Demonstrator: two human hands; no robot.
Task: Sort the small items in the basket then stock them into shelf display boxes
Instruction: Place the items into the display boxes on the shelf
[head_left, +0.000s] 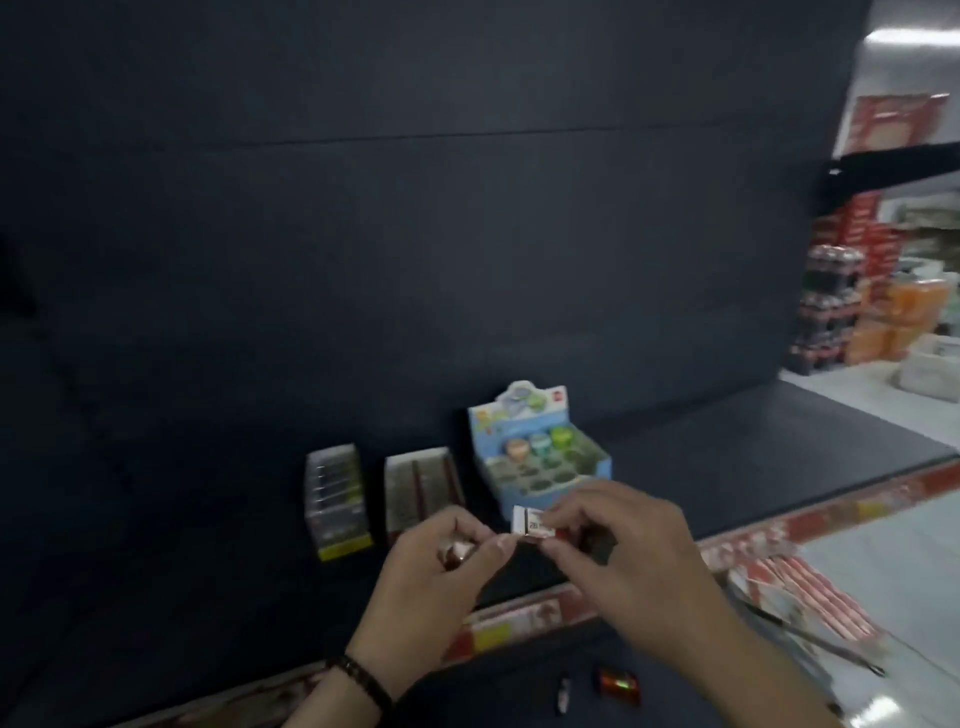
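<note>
My right hand (623, 545) pinches a small white packet (532, 524) above the dark shelf's front edge. My left hand (441, 561) holds a small shiny brown item (457, 552) in its curled fingers, and its fingertips touch the packet's left end. Behind the hands stand three display boxes: a clear one with a yellow front (336, 501), a red-edged one with dividers (422, 483), and a blue one with round holes (537, 454) holding three round tubs at its back. The basket is out of view.
The dark shelf (727, 457) has a red and white price strip (524, 618) along its front. On the lower shelf lie a small orange item (618, 685) and a small dark item (563, 693). Stacked drink packs (831, 306) fill the aisle at right.
</note>
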